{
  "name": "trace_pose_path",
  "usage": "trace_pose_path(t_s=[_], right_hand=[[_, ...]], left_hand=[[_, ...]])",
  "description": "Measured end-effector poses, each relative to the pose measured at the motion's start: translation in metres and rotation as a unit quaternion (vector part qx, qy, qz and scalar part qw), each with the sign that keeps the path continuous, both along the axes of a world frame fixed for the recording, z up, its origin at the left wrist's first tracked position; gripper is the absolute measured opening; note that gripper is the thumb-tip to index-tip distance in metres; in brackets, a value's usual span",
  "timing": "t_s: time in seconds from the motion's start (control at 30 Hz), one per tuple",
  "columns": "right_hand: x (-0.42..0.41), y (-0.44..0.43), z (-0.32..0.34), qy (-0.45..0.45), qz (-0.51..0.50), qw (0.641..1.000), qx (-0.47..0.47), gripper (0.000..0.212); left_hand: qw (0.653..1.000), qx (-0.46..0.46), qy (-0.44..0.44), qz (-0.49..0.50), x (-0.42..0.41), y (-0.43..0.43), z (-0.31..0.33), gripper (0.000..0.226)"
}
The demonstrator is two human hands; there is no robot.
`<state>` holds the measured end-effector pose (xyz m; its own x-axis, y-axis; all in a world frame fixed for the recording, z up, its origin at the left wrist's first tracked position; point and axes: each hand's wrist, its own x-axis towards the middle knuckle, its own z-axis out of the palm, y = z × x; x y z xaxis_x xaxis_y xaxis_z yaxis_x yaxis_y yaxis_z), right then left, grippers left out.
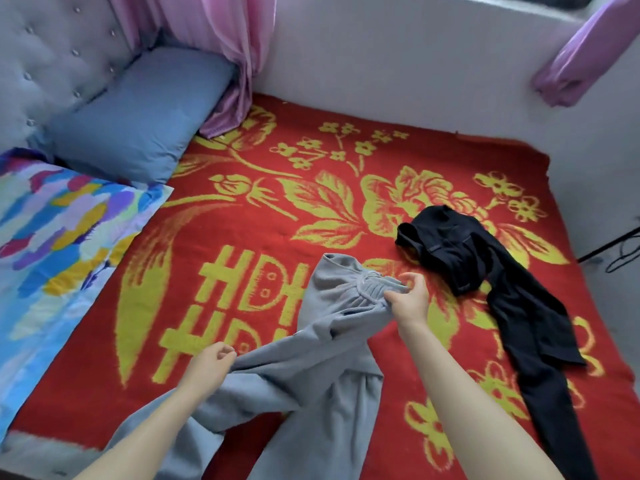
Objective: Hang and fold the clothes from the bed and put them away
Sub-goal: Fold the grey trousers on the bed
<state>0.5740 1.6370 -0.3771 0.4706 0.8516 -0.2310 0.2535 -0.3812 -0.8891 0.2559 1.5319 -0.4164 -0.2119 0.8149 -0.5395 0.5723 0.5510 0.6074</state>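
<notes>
Red floral blanket [194,237], crumpled grey trousers [329,344]: waistband [367,289] in right grip [408,299], leg [277,370] in left grip [207,367].

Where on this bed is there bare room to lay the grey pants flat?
Most room: the red blanket between the blue pillow, the wall and the black garment. A narrower bare strip lies between the colourful sheet and the grey pants. The right side is crowded by the black garment, the near edge by the grey pants.
</notes>
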Motion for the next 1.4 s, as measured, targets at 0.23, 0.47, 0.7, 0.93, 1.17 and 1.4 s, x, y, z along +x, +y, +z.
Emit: trace_pose_path(t_s=[0.23, 0.47, 0.7, 0.93, 1.17, 1.4], right_hand=[[-0.034, -0.007, 0.185, 0.034, 0.22, 0.965, 0.135, 0.039], [-0.082, -0.037, 0.342, 0.022, 0.297, 0.924, 0.24, 0.041], [-0.117, -0.065, 0.45, 0.032, 0.249, 0.911, 0.328, 0.046], [-0.122, -0.087, 0.502, -0.024, 0.131, 0.912, 0.387, 0.037], [-0.099, -0.079, 0.463, 0.004, 0.03, 0.917, 0.397, 0.04], [-0.035, -0.072, 0.369, -0.086, -0.092, 0.958, 0.258, 0.036]], left_hand=[[0.987, 0.119, -0.09, -0.059, 0.01, 0.054, 0.091, 0.043], [0.901, 0.314, -0.176, -0.241, -0.002, 0.098, 0.256, 0.1], [0.824, 0.368, -0.267, -0.338, 0.0, 0.107, 0.345, 0.084], [0.776, 0.356, -0.349, -0.386, -0.021, 0.11, 0.372, 0.048], [0.805, 0.114, -0.224, -0.538, -0.037, 0.103, 0.312, 0.044], [0.863, 0.338, -0.006, -0.376, -0.049, 0.119, 0.291, 0.025]])
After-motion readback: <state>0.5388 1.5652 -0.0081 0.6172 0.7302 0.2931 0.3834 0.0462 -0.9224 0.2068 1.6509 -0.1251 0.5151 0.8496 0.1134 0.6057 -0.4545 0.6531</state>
